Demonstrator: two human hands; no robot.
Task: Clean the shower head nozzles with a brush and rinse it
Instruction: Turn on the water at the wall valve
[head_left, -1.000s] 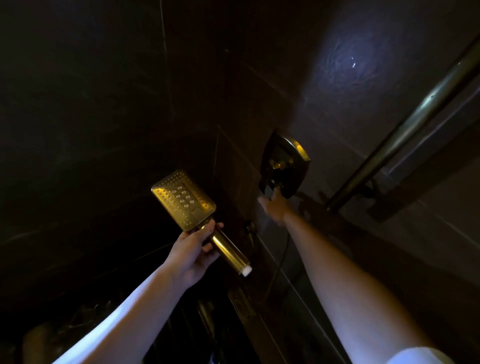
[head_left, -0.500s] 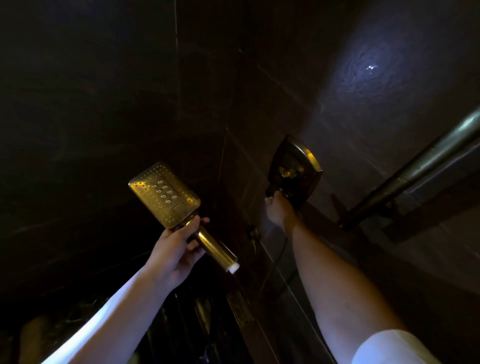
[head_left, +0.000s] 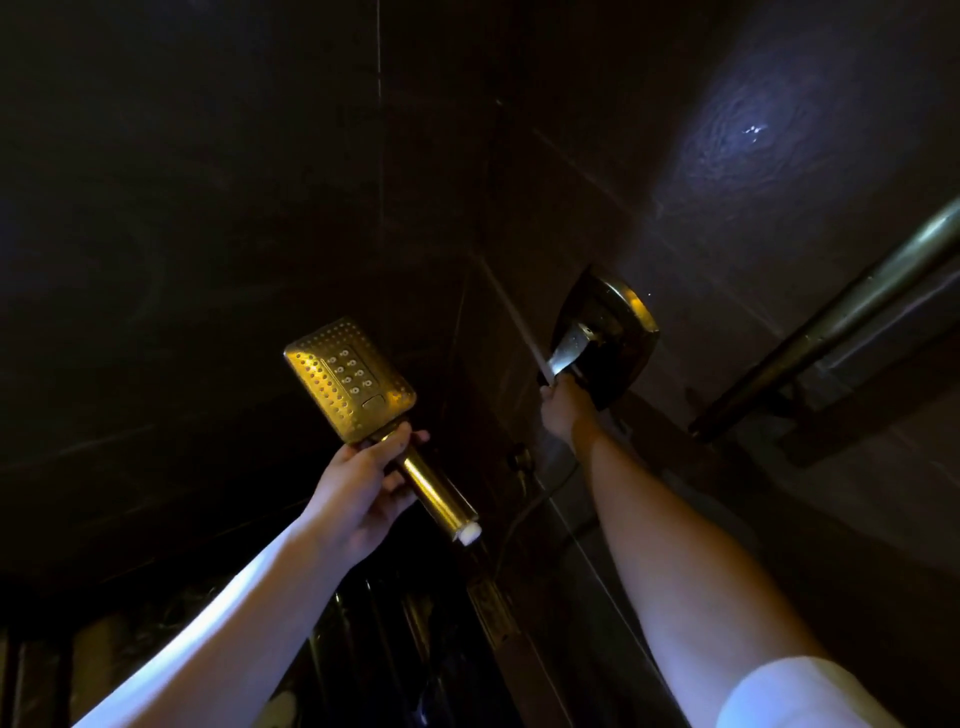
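A gold rectangular shower head (head_left: 349, 383) with rows of nozzles faces me, its round handle ending in a white tip with no hose on it. My left hand (head_left: 363, 486) grips the handle just below the head and holds it up in the dark shower. My right hand (head_left: 563, 410) reaches to the wall valve plate (head_left: 605, 338) and holds its lever from below. No brush is in view. I cannot see any water coming out.
Dark tiled walls meet in a corner behind the shower head. A metal bar (head_left: 831, 322) slopes along the right wall. A hose (head_left: 524, 514) hangs from a wall outlet below the valve. Dim bottles or fittings stand low in the middle.
The shower head has turned slightly, its face now more towards the right. My right hand has stayed at the valve lever, which now catches more light.
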